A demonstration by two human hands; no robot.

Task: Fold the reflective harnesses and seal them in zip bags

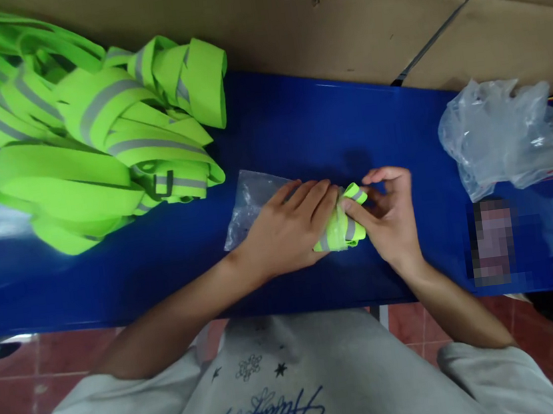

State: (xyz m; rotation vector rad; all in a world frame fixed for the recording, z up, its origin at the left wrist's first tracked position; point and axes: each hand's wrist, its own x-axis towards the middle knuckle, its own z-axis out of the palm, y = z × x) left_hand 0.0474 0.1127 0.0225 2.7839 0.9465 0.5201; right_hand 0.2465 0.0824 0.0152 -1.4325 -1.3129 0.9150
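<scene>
A folded neon-yellow reflective strap (pixel 354 231) with grey stripes lies partly inside a clear plastic bag (pixel 255 196) on the blue table. My left hand (pixel 296 228) is laid over the bag, its fingers curled round the bundle and holding it down. The thumb of my right hand (pixel 391 216) presses on the strap at the bag's right end, with the other fingers bent behind a loop that sticks out. The underside of the bundle and part of the bag are hidden beneath my left hand.
A big heap of neon-yellow reflective straps (pixel 96 135) with a black buckle (pixel 163 184) covers the table's left. Clear plastic bags (pixel 504 132) are piled at the right, above a blurred-out object (pixel 493 241). Cardboard boxes (pixel 335 32) line the back of the blue table (pixel 164 274).
</scene>
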